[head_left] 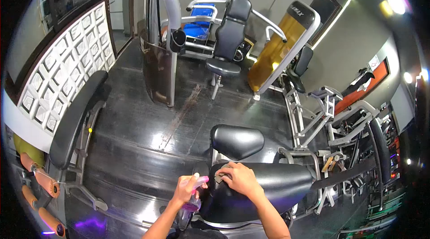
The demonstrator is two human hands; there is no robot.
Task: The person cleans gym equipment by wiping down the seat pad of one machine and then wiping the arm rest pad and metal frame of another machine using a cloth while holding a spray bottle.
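My left hand (184, 189) is wrapped round a spray bottle with a pink trigger head (200, 182) and purple liquid in its clear body (191, 205). The bottle is held beside the left end of a black padded bench (268, 184). On that end of the pad, my right hand (239, 178) presses a greyish cloth (220, 177), mostly hidden beneath the fingers. Just beyond the bench sits a smaller black pad (237, 141), in front of both hands.
A long black bench (78, 120) stands at the left by a white patterned panel (67, 64). Ahead are a seated machine with a black backrest (233, 31) and a yellow weight-stack cover (280, 51). Metal-framed equipment (313, 113) lines the right. Dark flooring (134, 122) lies between them.
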